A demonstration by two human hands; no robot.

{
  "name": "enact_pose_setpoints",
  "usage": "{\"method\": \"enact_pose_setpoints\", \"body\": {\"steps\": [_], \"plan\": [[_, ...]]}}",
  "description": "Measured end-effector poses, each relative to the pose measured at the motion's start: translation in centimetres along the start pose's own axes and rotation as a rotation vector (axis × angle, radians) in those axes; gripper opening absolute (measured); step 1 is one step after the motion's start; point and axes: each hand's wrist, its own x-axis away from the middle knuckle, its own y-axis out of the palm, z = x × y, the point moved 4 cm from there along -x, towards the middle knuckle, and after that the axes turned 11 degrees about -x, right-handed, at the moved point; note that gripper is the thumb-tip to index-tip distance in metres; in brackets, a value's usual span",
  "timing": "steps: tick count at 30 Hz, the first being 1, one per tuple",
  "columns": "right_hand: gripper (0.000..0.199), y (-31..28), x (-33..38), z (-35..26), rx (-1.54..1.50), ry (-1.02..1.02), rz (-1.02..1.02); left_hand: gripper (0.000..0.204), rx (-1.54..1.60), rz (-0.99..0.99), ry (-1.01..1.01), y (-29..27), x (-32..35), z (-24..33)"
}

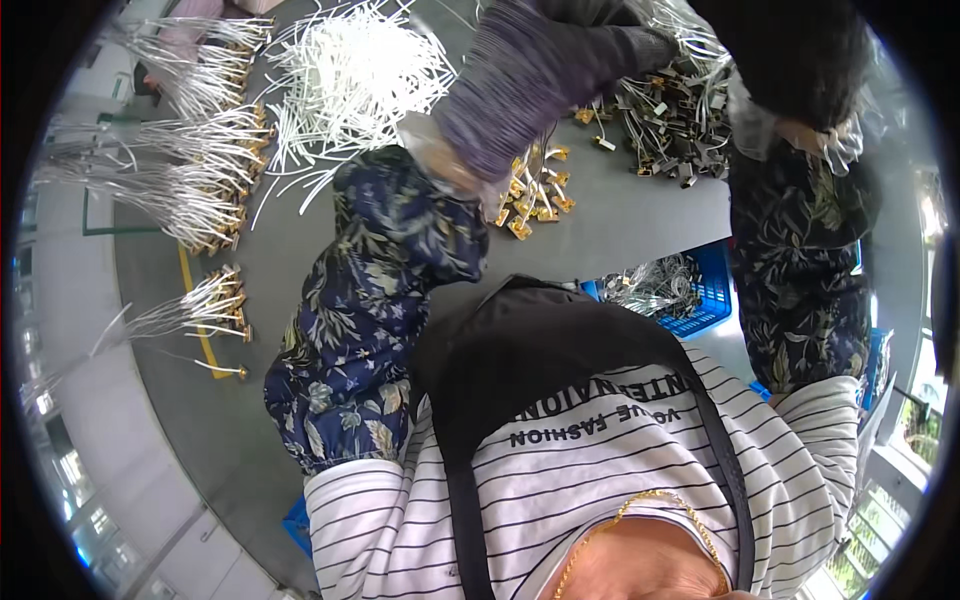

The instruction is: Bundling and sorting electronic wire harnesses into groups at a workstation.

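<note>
My left hand, in a purple-grey knitted glove, is over the grey table, its thumb side stretched toward the upper right. The upper edge of the picture cuts off its other fingers, so its grip is hidden. Below it lies a small heap of gold-coloured connectors with short white wires. Beyond its thumb is a heap of dark metal connectors with white wires. My right hand, in a dark glove, is at the top right, smeared and in shadow. Its fingers cannot be made out. Clear plastic shows round both wrists, above the flowered sleeve covers.
A large loose pile of white wires lies left of my left hand. Bundles of white cables with gold-coloured ends line the table's left side, near a yellow strip. A blue crate holding cables stands below the near edge.
</note>
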Motion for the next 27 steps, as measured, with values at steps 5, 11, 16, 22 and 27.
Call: {"method": "enact_pose_setpoints", "body": {"steps": [5, 11, 16, 22, 27], "plan": [[0.024, -0.4, 0.4, -0.6, 0.025, 0.031, -0.030, 0.017, -0.134, -0.138, 0.018, -0.4, -0.6, -0.8], [0.022, -1.0, 1.3, -0.5, 0.059, 0.058, -0.058, 0.016, -0.172, -0.294, -0.148, -0.5, -1.2, -0.1], [0.021, -2.0, 3.3, -1.8, 0.057, 0.123, -0.032, 0.040, -0.048, -0.072, -0.053, -0.5, 0.3, 0.3], [0.020, 1.8, 9.8, -5.9, -0.106, 0.203, -0.171, 0.050, -0.082, 0.095, 0.208, -0.4, 0.0, -2.2], [0.018, 6.9, 11.9, -3.9, -0.242, 0.160, -0.315, 0.053, 0.095, 0.212, 0.398, 0.3, -0.8, -4.5]]}}
